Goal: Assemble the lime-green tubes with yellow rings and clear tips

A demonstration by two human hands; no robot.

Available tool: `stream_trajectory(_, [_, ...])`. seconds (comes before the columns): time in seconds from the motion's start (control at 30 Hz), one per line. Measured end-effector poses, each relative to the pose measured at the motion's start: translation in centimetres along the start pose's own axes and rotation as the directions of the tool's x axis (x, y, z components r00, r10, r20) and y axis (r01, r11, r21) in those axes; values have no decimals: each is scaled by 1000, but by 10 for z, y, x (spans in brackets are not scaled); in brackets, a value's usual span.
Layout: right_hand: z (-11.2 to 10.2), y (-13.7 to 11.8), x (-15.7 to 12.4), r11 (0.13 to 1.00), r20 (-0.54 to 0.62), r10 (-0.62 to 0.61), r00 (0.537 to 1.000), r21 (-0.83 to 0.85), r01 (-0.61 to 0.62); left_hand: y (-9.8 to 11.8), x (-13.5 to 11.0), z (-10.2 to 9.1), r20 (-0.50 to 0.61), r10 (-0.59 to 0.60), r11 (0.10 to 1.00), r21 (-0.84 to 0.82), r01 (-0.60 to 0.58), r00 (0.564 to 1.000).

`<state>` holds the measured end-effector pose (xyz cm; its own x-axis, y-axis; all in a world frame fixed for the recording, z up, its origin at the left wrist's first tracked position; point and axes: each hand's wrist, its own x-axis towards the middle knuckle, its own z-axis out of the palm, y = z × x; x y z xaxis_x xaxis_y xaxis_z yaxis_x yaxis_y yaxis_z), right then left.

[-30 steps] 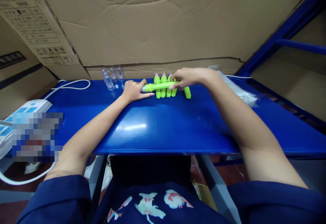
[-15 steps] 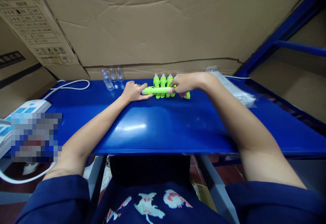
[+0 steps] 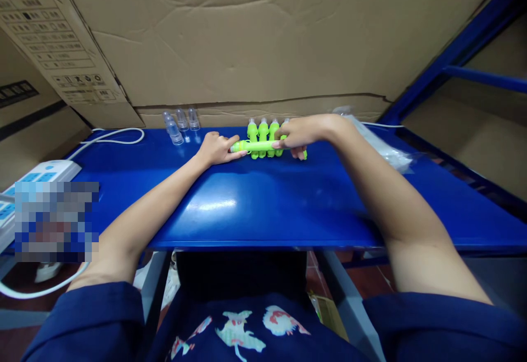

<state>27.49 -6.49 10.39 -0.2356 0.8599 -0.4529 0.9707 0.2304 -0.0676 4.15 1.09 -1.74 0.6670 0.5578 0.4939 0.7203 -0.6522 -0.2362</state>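
Note:
A lime-green tube [image 3: 260, 146] with a clear end lies level between my two hands, above the blue table. My left hand [image 3: 217, 149] is closed on its clear left end, fingers and thumb pinching it. On the right end, my right hand [image 3: 294, 134] grips the tube from above with bent fingers. Behind the held tube stands a row of similar lime-green tubes [image 3: 263, 129] with clear tops, side by side. My right hand partly covers the row's right side. What exactly these tubes are, I cannot tell.
Several clear plastic caps [image 3: 174, 132] stand at the back left of the blue table [image 3: 247, 208]. A clear plastic bag [image 3: 382, 145] lies at right. A white power strip [image 3: 53, 172] with a cable sits at left. Cardboard [image 3: 263, 38] walls the back.
Both hands stay on the green tube in nearly the same place. The right fingers have shifted slightly on its right end. The view has moved very little.

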Motion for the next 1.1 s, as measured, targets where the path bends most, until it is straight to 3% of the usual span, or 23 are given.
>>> stream_trajectory(0.2, [-5, 8, 2, 1000, -54, 13, 998, -22, -14, 2, 0, -5, 18, -39, 999, -14, 39, 999])
stream_trajectory(0.33, [-12, 12, 1, 996, -156, -49, 986, -81, 37, 4, 2, -10, 60, -63, 998, -11, 63, 996])
stream_trajectory(0.5, [-16, 10, -1, 992, -293, -79, 953, -120, 45, 4, 3, -11, 43, -77, 996, -31, 78, 996])
stream_trajectory(0.67, [-16, 8, -1, 983, -452, -92, 887, -186, 8, 3, 2, -12, 27, -73, 995, -60, 74, 997])
stream_trajectory(1.1, [-11, 12, 3, 992, -579, -72, 812, -129, -4, 5, 2, -13, 8, -93, 995, -40, 94, 996])
